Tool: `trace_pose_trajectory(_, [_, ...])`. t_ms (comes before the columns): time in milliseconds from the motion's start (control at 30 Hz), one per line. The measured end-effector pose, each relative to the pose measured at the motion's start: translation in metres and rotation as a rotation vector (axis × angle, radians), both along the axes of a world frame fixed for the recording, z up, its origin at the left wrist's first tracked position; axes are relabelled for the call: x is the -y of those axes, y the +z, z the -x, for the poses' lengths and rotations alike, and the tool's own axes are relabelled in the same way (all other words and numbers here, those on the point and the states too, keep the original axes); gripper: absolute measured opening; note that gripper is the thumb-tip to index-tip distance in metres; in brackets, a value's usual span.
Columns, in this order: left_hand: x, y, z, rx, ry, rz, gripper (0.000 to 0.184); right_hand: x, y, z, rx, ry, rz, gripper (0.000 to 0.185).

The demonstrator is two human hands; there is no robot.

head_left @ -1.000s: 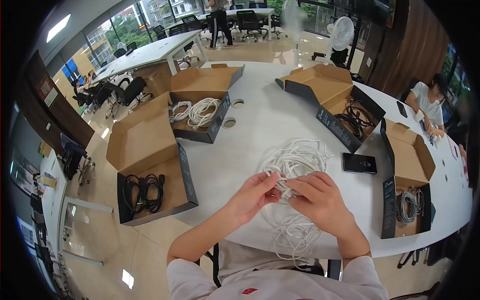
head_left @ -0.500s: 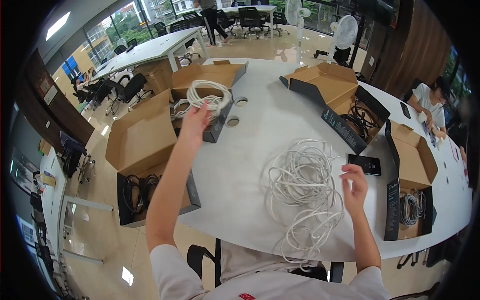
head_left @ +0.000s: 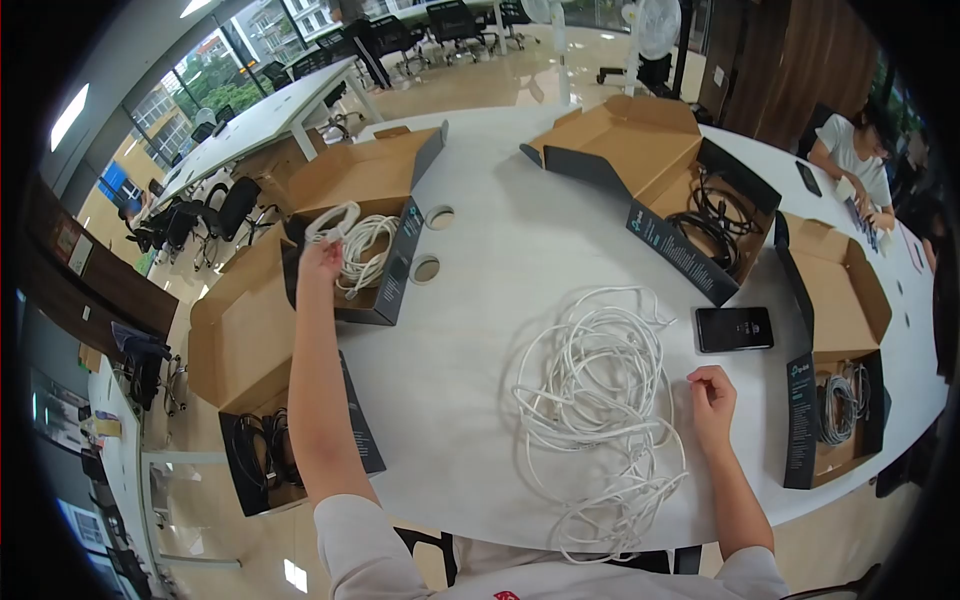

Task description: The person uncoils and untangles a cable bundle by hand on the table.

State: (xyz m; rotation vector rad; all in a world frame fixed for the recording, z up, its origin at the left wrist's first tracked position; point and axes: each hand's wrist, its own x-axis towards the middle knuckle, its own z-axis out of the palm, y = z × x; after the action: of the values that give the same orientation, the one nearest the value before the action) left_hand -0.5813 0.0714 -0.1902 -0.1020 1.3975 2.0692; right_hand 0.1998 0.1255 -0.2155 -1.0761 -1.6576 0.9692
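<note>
My left hand (head_left: 322,260) is closed on a coiled white cable (head_left: 338,218), held at the left side of an open cardboard box (head_left: 385,290). Inside that box, right beside my fingers, lies another white cable coil (head_left: 370,250). My right hand (head_left: 712,398) rests over the table with its fingers curled in, and nothing shows in them. Just left of it spreads a loose tangle of white cables (head_left: 595,375). A black phone (head_left: 734,329) lies a little beyond my right hand.
Black cables fill a nearer left box (head_left: 262,450) and a far right box (head_left: 715,225). Grey cables sit in a right-hand box (head_left: 840,405). Two tape rolls (head_left: 425,268) lie beside the left box. Another person (head_left: 855,165) sits at the table's right end.
My left hand has brought the white coil down and left, from above the box to its left inside. My right hand's fingers have curled in. The whole view has shifted slightly.
</note>
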Motion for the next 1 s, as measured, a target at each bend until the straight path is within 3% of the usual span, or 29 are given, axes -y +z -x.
trace_pose_trajectory(167, [0.004,-0.010,0.041,-0.038,0.012,0.011,0.015,0.001,0.006,0.003,0.035,-0.024,-0.001,0.015])
trace_pose_trajectory(300, [0.002,-0.036,0.101,0.120,-0.024,-0.030,0.020,0.004,0.011,0.004,0.073,-0.048,0.059,0.015])
trace_pose_trajectory(367, [0.005,-0.099,0.189,0.033,-0.046,-0.004,0.021,0.005,0.011,0.003,0.085,-0.056,0.067,0.017])
trace_pose_trajectory(400, [0.006,-0.104,0.190,0.015,0.018,-0.046,0.023,0.006,0.013,0.004,0.075,-0.054,0.081,0.017])
trace_pose_trajectory(433, [0.001,-0.053,0.124,0.069,0.148,0.071,0.028,0.006,0.016,0.004,0.067,-0.046,0.094,0.018])
trace_pose_trajectory(467, [0.006,-0.108,0.189,0.055,0.113,0.067,0.031,0.006,0.017,0.004,0.065,-0.040,0.099,0.019])
trace_pose_trajectory(500, [0.000,-0.052,0.114,0.112,0.287,0.093,0.030,0.006,0.019,0.005,0.062,-0.038,0.101,0.019])
trace_pose_trajectory(567, [-0.002,-0.039,0.087,0.104,0.404,-0.052,0.030,0.007,0.019,0.004,0.059,-0.024,0.109,0.019])
trace_pose_trajectory(700, [-0.012,-0.025,0.085,0.118,0.516,0.061,0.033,0.006,0.018,0.002,0.081,0.009,0.106,0.019])
trace_pose_trajectory(967, [-0.022,0.002,0.025,-0.262,0.316,0.306,0.046,0.007,0.017,0.001,0.081,0.037,0.052,0.016])
trace_pose_trajectory(1000, [-0.025,0.013,0.009,-0.235,0.265,0.252,0.058,0.007,0.016,0.000,0.082,0.048,0.044,0.016])
